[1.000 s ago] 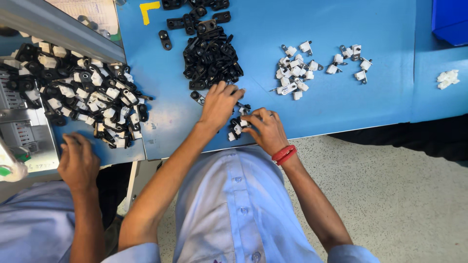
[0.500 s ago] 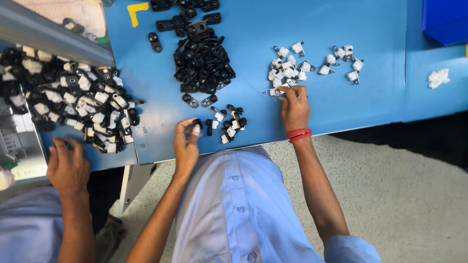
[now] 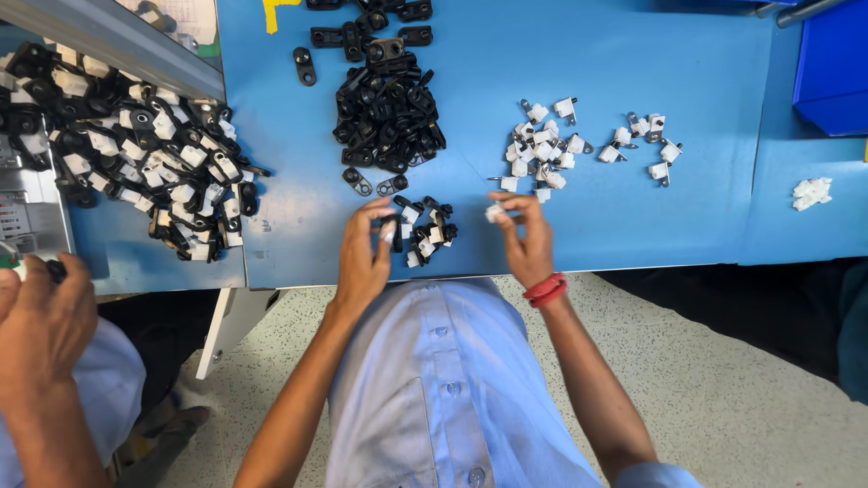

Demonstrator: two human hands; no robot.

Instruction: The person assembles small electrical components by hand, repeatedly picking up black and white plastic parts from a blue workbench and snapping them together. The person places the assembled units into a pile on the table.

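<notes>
Looking down from the head camera: lying on the blue table (image 3: 633,54), one big black clip pile (image 3: 387,113), one loose scatter of white pieces (image 3: 542,149) with about seven more to its right, one small mixed heap (image 3: 423,230) between the hands, too tangled for counting. Pinching a black clip (image 3: 391,226) with the left hand (image 3: 362,258), fingers curled together at the heap's edge; pinching what is probably a small white piece (image 3: 494,213) with the right hand (image 3: 527,242), wrist wearing a red band (image 3: 545,289). Showing only partly at the left edge, another person's hand (image 3: 41,316) beside a wide pile of black-and-white parts (image 3: 136,149).
</notes>
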